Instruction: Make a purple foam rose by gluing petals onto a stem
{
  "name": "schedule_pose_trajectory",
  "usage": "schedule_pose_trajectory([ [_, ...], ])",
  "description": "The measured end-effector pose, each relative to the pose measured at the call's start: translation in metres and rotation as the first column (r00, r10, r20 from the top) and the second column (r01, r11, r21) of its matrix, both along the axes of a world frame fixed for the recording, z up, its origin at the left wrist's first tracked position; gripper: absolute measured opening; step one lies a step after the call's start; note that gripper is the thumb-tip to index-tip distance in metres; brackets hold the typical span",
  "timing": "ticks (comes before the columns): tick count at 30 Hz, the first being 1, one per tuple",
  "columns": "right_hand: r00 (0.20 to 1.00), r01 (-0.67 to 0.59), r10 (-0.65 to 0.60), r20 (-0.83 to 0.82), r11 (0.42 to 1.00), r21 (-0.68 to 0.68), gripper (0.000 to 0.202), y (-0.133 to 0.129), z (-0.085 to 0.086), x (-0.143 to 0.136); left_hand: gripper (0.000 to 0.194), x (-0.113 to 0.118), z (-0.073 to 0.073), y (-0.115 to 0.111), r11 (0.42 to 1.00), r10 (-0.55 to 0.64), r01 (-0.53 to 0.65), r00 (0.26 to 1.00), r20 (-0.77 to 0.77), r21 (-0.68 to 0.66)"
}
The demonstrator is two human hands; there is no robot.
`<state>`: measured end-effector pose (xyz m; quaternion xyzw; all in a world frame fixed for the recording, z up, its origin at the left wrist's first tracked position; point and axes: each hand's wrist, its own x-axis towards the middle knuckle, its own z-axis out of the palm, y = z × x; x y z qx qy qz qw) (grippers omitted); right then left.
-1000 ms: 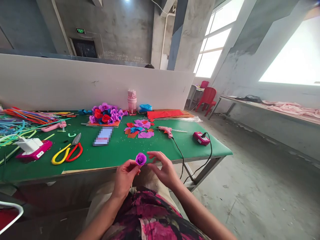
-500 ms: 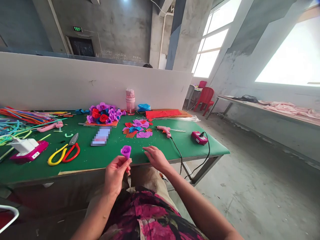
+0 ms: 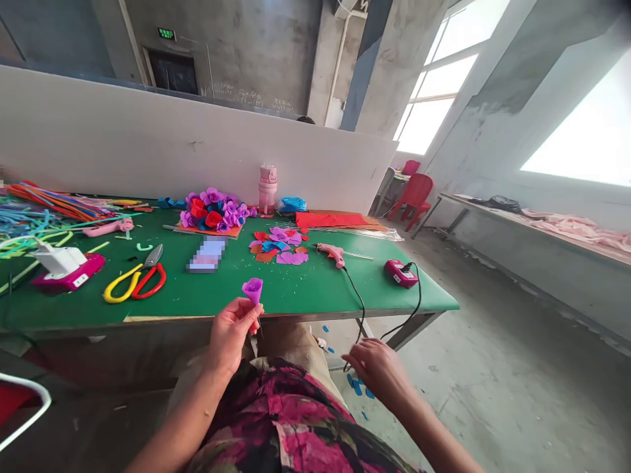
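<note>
My left hand (image 3: 231, 335) is closed, pinching a small purple paper rose (image 3: 253, 290) by its base in front of the table edge. The bloom faces up, and a thin stem shows below the fingers. Off to the right and lower, my right hand (image 3: 377, 366) hangs over the floor beside the table, fingers loosely bent and apart, with nothing visible in it. A black cord runs close behind its fingertips. Beyond the rose lie loose purple, red, blue and orange petals (image 3: 280, 246) and a pink glue gun (image 3: 331, 253).
The green table (image 3: 305, 295) holds scissors (image 3: 140, 279), a heap of finished flowers (image 3: 215, 211), a pink bottle (image 3: 267, 190), red sheets (image 3: 328, 220) and pipe cleaners (image 3: 64, 203). Magenta power sockets (image 3: 401, 273) stand at right and left. Blue scraps (image 3: 355, 384) lie on the floor.
My right hand has moved right and down, from beside the rose to past the table's front edge. The left hand still holds the rose. The view has shifted slightly.
</note>
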<state>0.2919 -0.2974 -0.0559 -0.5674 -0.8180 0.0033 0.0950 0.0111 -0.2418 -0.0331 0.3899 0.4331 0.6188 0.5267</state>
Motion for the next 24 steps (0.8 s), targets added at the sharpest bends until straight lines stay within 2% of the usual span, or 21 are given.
schedule_pose_trajectory([
  [1, 0.999, 0.04, -0.04, 0.003, 0.999, 0.01, 0.041, -0.008, 0.002, 0.013, 0.021, 0.001, -0.001, 0.001, 1.0, -0.002, 0.002, 1.0, 0.004, -0.003],
  [3, 0.997, 0.071, -0.069, -0.022, 0.993, 0.099, 0.031, -0.015, 0.009, 0.025, 0.021, 0.006, -0.002, 0.003, 1.0, -0.017, 0.017, 1.0, 0.006, -0.001],
  [4, 0.998, 0.042, -0.036, -0.045, 0.99, 0.134, 0.028, -0.012, 0.014, 0.024, 0.021, 0.008, -0.002, 0.004, 1.0, -0.026, 0.026, 1.0, 0.001, 0.005],
  [5, 0.997, 0.004, 0.008, -0.073, 0.986, 0.165, 0.035, -0.006, 0.02, 0.019, 0.021, 0.011, -0.002, 0.004, 0.999, -0.033, 0.033, 0.999, -0.007, 0.012],
  [8, 0.97, -0.135, 0.179, -0.166, 0.96, 0.244, 0.05, 0.034, 0.039, -0.023, 0.02, 0.015, 0.0, 0.004, 0.999, -0.037, 0.038, 0.999, -0.036, 0.015],
  [11, 0.949, -0.171, 0.225, -0.221, 0.956, 0.237, 0.06, 0.091, 0.044, -0.082, 0.02, 0.014, 0.002, 0.003, 1.0, -0.014, 0.015, 0.998, -0.054, 0.006],
  [14, 0.945, -0.237, 0.259, -0.198, 0.963, 0.127, 0.071, 0.14, 0.032, -0.133, 0.02, 0.008, 0.004, 0.002, 1.0, 0.015, -0.014, 0.998, -0.064, 0.018],
  [16, 0.947, -0.28, 0.286, -0.145, 0.958, 0.062, 0.077, 0.16, 0.019, -0.151, 0.019, 0.004, 0.004, 0.003, 0.999, 0.027, -0.025, 0.997, -0.07, 0.025],
  [17, 0.956, -0.259, 0.261, -0.134, 0.965, 0.033, 0.079, 0.166, 0.013, -0.154, 0.019, 0.003, 0.004, 0.003, 0.999, 0.029, -0.027, 0.997, -0.072, 0.026],
  [20, 0.98, -0.157, 0.157, -0.125, 0.988, 0.011, 0.084, 0.162, 0.001, -0.141, 0.018, 0.002, 0.004, 0.001, 1.0, 0.02, -0.019, 0.998, -0.066, 0.015],
  [22, 0.987, -0.114, 0.117, -0.111, 0.993, 0.034, 0.082, 0.143, 0.0, -0.121, 0.017, 0.003, 0.005, 0.0, 1.0, 0.009, -0.009, 0.998, -0.058, 0.005],
  [24, 0.993, -0.075, 0.081, -0.081, 0.995, 0.068, 0.075, 0.113, 0.002, -0.097, 0.017, 0.003, 0.005, -0.001, 1.0, 0.003, -0.003, 0.999, -0.044, -0.003],
])
